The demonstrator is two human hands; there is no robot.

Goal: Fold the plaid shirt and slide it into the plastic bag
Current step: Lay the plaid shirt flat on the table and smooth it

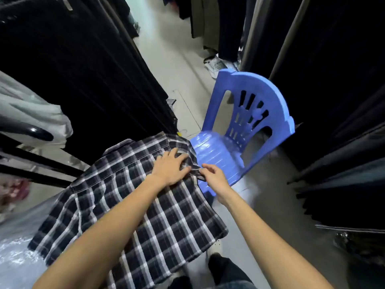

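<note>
The plaid shirt [133, 207], dark navy with white checks, lies spread out flat in front of me, its far end reaching onto the seat of a blue plastic chair [216, 155]. My left hand [169, 167] presses flat on the shirt's far part, fingers spread. My right hand [212, 177] pinches the shirt's right edge between fingertips, just beside the left hand. Clear crinkled plastic [14, 257] shows at the lower left, partly under the shirt; whether it is the plastic bag I cannot tell.
Racks of dark hanging clothes [73, 65] close in on both sides of a narrow aisle with a pale floor [166, 49]. The blue chair's back [256, 105] stands to the right. A grey garment [29, 113] hangs at left. My dark trouser leg [225, 270] is below.
</note>
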